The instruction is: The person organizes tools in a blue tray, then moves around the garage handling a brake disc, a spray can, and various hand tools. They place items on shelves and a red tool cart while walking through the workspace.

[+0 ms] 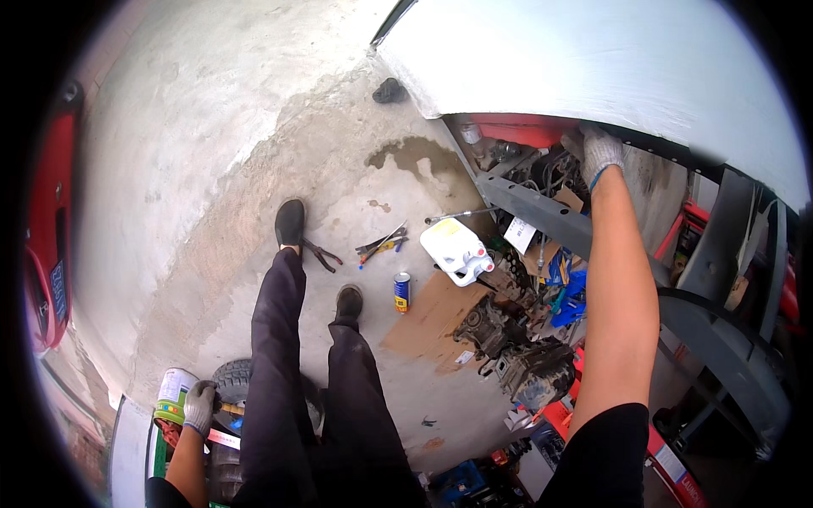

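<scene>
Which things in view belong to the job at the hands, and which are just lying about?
Probably in the job:
red part, at the gloved right hand
white-and-green can, beside the gloved left hand; grip unclear

Apparently just lying about:
white jug
blue-and-yellow can
pliers
flat cardboard

The right hand (602, 149), in a whitish knitted glove, has fingers partly lost at the broad white panel (610, 68)! A dark-trousered leg (278, 330) masks the black rubber tyre (229, 379); the picture's rim slices the glossy red car (58, 203)!

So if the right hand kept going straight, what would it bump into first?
Probably the white panel, just beyond the gloved right hand; depth is unclear, so they may touch.
</scene>
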{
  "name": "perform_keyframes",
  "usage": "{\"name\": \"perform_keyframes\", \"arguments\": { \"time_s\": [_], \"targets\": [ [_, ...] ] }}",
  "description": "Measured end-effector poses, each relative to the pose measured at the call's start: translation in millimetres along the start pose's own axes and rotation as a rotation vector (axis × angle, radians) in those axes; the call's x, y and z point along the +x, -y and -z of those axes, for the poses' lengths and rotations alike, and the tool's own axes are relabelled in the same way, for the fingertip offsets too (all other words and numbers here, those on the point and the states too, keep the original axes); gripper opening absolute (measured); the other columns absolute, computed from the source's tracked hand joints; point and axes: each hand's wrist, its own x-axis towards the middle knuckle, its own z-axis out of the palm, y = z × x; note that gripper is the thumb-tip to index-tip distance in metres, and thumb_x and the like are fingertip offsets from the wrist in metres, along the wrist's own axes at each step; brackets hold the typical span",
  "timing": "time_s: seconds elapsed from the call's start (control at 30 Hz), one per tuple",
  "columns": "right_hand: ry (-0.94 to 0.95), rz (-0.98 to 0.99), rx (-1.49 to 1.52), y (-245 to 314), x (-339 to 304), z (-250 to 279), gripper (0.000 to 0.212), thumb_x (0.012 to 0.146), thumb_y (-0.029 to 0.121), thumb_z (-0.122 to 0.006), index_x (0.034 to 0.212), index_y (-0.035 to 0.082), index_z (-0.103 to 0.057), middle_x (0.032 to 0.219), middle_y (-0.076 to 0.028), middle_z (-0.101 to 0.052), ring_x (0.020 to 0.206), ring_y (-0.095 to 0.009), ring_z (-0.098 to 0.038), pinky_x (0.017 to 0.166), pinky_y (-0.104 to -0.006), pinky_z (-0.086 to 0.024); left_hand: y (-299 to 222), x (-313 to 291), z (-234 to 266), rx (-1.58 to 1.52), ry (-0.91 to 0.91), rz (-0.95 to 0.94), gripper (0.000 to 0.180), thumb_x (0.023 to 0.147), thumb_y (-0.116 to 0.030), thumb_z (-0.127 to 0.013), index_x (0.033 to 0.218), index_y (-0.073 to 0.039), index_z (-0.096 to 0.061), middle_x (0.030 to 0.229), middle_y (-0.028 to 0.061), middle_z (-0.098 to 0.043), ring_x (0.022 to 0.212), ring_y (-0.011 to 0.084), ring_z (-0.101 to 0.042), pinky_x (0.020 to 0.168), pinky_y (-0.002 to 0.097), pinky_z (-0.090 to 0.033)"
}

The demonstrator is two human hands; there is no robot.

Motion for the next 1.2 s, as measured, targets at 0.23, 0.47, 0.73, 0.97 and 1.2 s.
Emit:
{"name": "perform_keyframes", "arguments": {
  "time_s": [0.23,0.47,0.73,0.97,1.2],
  "targets": [
    [0.116,-0.417,0.034,128.4,47.4,-20.7,0.036,0.1,0.032,-0.062,0.125,0.006,-0.067,0.119,-0.01,-0.073,0.103,-0.027,-0.069,0.09,-0.0418,-0.055,12.4,-55.3,70.9,0.071,-0.102,0.178,0.023,0.097,-0.015,-0.056,0.11,0.0,-0.068,0.08,0.007,-0.066,0.062,0.0163,-0.064,0.054,0.0312,-0.054],
    [0.616,-0.025,-0.554,103.4,5.4,4.7,0.042,0.101,0.039,-0.055,0.139,0.021,-0.06,0.136,-0.011,-0.067,0.125,-0.031,-0.063,0.106,-0.0532,-0.049,-33.6,-48.1,40.9,0.071,-0.037,0.162,0.023,0.097,-0.015,-0.056,0.111,-0.001,-0.068,0.081,0.008,-0.067,0.066,0.0179,-0.064,0.059,0.0313,-0.055],
    [0.078,-0.496,0.611,106.2,2.9,-51.4,0.023,0.104,0.019,-0.053,0.119,0.005,-0.062,0.11,-0.01,-0.072,0.091,-0.021,-0.073,0.071,-0.033,-0.061,-55.3,-35.4,13.0,0.059,0.007,0.1,0.023,0.098,-0.015,-0.055,0.113,0.0,-0.064,0.079,0.0103,-0.068,0.061,0.0181,-0.063,0.054,0.0311,-0.05],
    [-0.071,-0.216,-0.008,78.7,-5.3,-95.8,0.021,0.097,0.028,-0.058,0.107,0.013,-0.069,0.092,-0.013,-0.076,0.087,-0.034,-0.074,0.079,-0.044,-0.058,-53.4,-28.0,19.6,0.146,-0.029,0.13,0.02,0.098,-0.015,-0.057,0.11,-0.001,-0.065,0.077,0.011,-0.066,0.057,0.0199,-0.062,0.051,0.0326,-0.052],
    [-0.212,-0.483,0.053,101.5,-4.2,-106.5,0.021,0.098,0.026,-0.056,0.107,0.013,-0.069,0.104,-0.016,-0.074,0.098,-0.035,-0.071,0.088,-0.0459,-0.054,-21.3,11.5,64.0,0.181,0.013,0.078,0.023,0.097,-0.015,-0.055,0.114,-0.001,-0.062,0.075,0.0149,-0.066,0.051,0.0265,-0.063,0.044,0.0399,-0.053]
  ]
}}
